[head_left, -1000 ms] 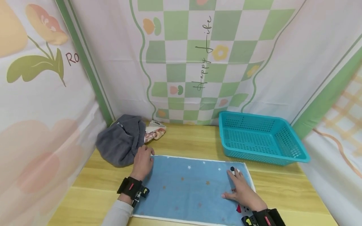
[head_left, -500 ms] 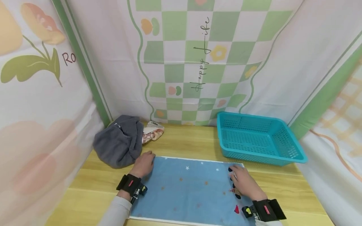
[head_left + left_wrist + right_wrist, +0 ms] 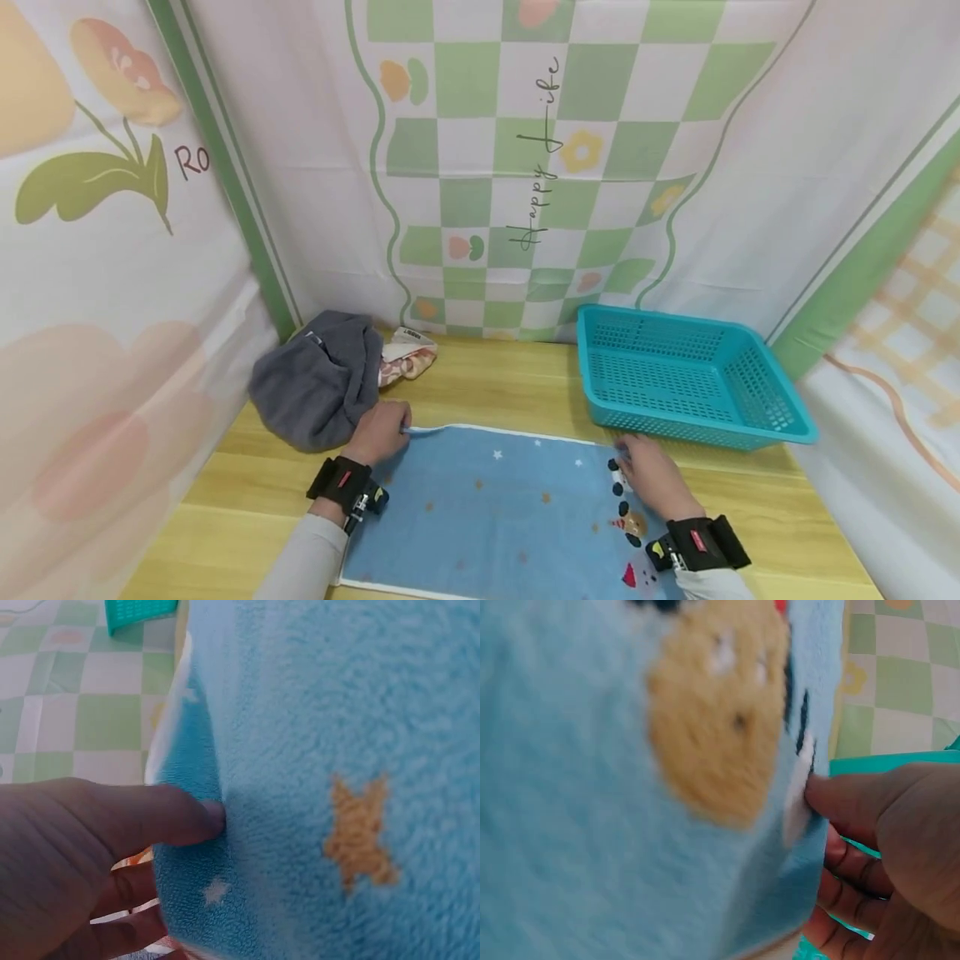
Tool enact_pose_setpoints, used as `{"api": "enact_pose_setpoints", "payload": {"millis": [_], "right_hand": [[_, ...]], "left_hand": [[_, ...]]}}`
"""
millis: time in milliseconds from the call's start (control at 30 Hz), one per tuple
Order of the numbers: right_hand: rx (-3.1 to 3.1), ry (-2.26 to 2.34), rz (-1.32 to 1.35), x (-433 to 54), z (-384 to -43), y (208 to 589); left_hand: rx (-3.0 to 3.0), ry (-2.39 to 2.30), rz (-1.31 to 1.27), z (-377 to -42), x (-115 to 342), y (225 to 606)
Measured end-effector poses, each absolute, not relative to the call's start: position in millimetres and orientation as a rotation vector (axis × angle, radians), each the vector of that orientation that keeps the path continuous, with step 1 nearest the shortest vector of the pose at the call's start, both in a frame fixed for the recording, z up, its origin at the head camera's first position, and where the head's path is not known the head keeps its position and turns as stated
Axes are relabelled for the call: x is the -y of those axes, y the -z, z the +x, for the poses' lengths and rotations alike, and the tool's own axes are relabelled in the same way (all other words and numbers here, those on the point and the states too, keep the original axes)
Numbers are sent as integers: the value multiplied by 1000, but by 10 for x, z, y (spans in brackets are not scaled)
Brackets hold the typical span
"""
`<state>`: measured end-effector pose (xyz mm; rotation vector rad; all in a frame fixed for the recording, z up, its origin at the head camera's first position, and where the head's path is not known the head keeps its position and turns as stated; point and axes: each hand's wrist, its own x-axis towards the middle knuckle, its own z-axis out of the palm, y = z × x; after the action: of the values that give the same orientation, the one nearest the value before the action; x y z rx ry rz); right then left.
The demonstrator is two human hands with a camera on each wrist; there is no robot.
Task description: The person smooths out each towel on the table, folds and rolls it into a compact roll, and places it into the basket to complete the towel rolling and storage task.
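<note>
Fingers (image 3: 176,815) pinching fuzzy blue towel (image 3: 502,517), rectangular perforated teal basket (image 3: 663,387)

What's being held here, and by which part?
The blue towel: left grip pinches it near its far left corner, right grip near its far right corner.

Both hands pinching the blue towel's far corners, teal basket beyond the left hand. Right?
Basket side is wrong: in the head view, the teal basket stands beyond the right hand, not the left hand. Both hands do pinch the far corners of the blue towel.
</note>
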<state>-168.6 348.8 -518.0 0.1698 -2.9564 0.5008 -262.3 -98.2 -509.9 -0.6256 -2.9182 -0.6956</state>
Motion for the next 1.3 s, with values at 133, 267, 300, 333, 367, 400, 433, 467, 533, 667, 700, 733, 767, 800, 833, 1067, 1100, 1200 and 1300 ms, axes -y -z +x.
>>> {"api": "enact_pose_setpoints", "payload": {"millis": [133, 267, 300, 333, 367, 400, 433, 467, 533, 667, 700, 733, 767, 800, 833, 1067, 1100, 1200, 1300], "right_hand": [[2964, -469, 170, -3523, -1693, 5172], [3015, -499, 170, -3534, -1666, 5132], [3030, -530, 175, -3531, -1655, 5115], [3045, -571, 172, -3527, -1644, 5099], [3058, -610, 168, -3523, -1634, 5085], [3064, -648, 169, -3518, -1622, 5070], [3067, -681, 169, -3516, -1610, 5058], [3066, -705, 180, -3516, -1595, 5042], [3062, -733, 190, -3511, -1563, 4996], [3031, -714, 224, -3536, -1509, 4884], [3018, -704, 232, -3546, -1502, 4852], [3001, -690, 237, -3561, -1500, 4824], [2975, -667, 244, -3578, -1500, 4796], [2951, -652, 252, -3593, -1500, 4765], [2925, -632, 257, -3610, -1504, 4739], [2808, -536, 276, -3718, -1537, 4592], [2802, -533, 280, -3726, -1544, 4575], [2776, -521, 280, -3743, -1568, 4535], [2719, -526, 278, -3746, -1586, 4489]], "left_hand": [[2901, 679, -617, -2637, 991, 5064], [2911, 639, -603, -2621, 1024, 5033], [2920, 637, -597, -2616, 1037, 5024], [2928, 634, -592, -2611, 1054, 5015], [2936, 636, -587, -2606, 1071, 5002], [2945, 637, -575, -2605, 1087, 4998], [2955, 646, -566, -2604, 1104, 4993], [2968, 677, -558, -2602, 1119, 4982], [2987, 747, -551, -2603, 1151, 4957], [2964, 871, -578, -2618, 1206, 4906], [2949, 882, -594, -2623, 1221, 4892], [2934, 890, -608, -2629, 1233, 4878], [2913, 896, -617, -2635, 1241, 4863], [2889, 903, -631, -2637, 1249, 4841], [2864, 909, -641, -2643, 1255, 4821], [2725, 918, -657, -2687, 1256, 4733], [2711, 918, -654, -2690, 1252, 4727], [2645, 906, -656, -2689, 1235, 4709], [2532, 898, -665, -2673, 1218, 4695]]}}
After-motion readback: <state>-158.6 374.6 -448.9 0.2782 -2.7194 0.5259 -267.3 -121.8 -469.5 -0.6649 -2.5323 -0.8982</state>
